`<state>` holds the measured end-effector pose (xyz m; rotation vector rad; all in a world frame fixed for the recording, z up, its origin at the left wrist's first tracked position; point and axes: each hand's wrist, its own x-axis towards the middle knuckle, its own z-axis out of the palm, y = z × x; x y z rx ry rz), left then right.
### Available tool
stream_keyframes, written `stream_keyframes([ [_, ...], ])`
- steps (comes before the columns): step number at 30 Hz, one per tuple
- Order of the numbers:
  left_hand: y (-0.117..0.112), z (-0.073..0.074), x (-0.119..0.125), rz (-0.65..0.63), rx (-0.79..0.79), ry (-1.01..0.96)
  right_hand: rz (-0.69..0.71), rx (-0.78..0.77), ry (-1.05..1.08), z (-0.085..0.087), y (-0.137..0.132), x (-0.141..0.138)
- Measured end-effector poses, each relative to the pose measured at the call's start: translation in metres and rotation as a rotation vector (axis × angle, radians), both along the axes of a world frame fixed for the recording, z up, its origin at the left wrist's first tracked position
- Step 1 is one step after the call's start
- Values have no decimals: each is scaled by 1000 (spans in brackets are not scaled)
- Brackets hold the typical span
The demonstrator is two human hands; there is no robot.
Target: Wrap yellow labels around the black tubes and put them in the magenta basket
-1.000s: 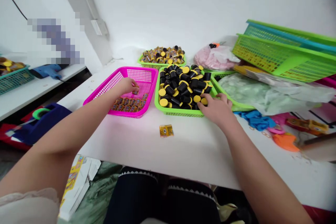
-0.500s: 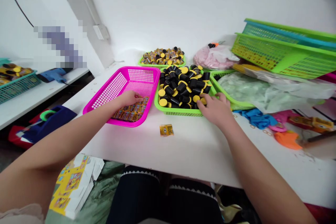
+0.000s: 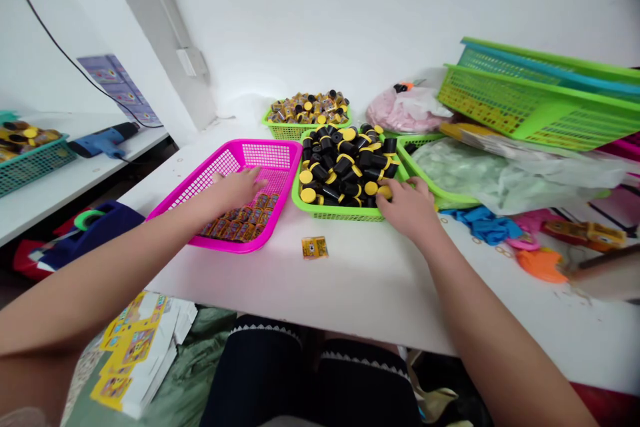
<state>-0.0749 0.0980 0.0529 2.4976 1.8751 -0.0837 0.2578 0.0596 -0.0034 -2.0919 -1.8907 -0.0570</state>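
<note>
A white table (image 3: pixel 370 280) fills the view. At 2 o'clock on it stands a stack of large green baskets (image 3: pixel 540 107), with a crumpled clear plastic bag (image 3: pixel 500 177) spilling from another green tray below them.

At 11 o'clock lies the pink basket (image 3: pixel 235 160), its long axis running roughly from 7 to 1 o'clock. Touching its right wall, at 12 o'clock, is the green basket (image 3: pixel 345 215), heaped with black tubes (image 3: pixel 345 163) with yellow caps. A smaller far basket (image 3: pixel 290 128) of labelled tubes sits just behind both.

The left hand (image 3: pixel 235 188) lies inside the pink basket, palm down and fingers spread, closed on nothing. Just under and beside its fingertips, at about 5 o'clock from it, a row of labelled tubes (image 3: pixel 245 220) lines the basket's near wall. The row runs from 8 to 2 o'clock.

The right hand (image 3: pixel 410 203) rests at the green basket's near right corner, its fingers curled among the tubes there. Whether they pinch one cannot be made out. The heap lies at 10 to 11 o'clock from this hand, in contact with its fingertips.

A loose yellow label (image 3: pixel 315 247) lies flat on the bare table just in front of the green basket, between the two forearms. It is at 4 o'clock from the left hand and 8 o'clock from the right, about midway and touched by neither.
</note>
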Motion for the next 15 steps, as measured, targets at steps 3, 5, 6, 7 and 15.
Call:
stream_keyframes([
  [3,-54,-3,17,-306,342,-93,-8,-9,61,-4,10,8],
  [5,-90,-20,32,-707,297,-118,-21,29,147,-7,15,12],
  [6,-104,-32,40,-800,247,-94,-27,59,201,-8,16,14],
  [7,-113,-45,48,-815,208,-54,-28,92,254,-9,17,14],
  [15,-117,-98,78,-616,135,129,45,516,327,-9,-7,0],
])
